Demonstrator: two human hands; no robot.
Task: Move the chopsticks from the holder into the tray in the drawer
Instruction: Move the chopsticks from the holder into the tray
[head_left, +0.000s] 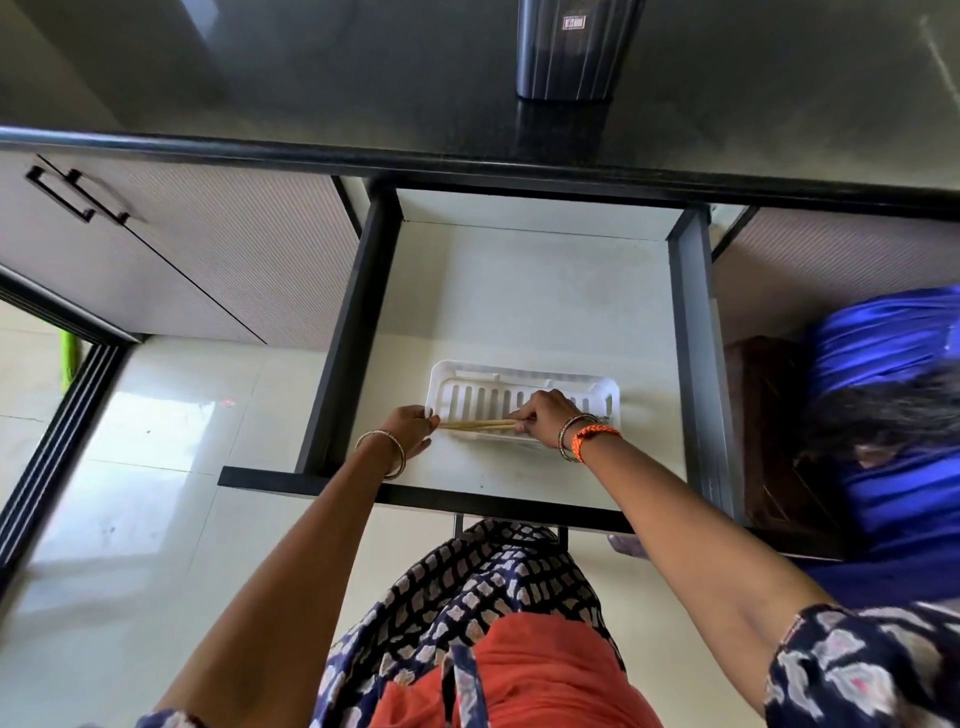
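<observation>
The dark surface (311, 93) runs across the top of the view, with the dark ribbed holder (569, 52) standing on it, well apart from everything below. Under it the drawer (691, 364) is pulled out, and the white slotted tray (467, 384) lies on its pale floor toward the near edge. The chopsticks (475, 425) lie along the tray's near side, long axis running left to right. The right hand (545, 415) curls round their right end, fingers closed on the sticks. The left hand (410, 426) sits at the tray's left corner, touching the tips there; whether it pinches them or only steadies the tray I cannot tell. Both hands flank the sticks end to end, so letting go looks like all that is left
</observation>
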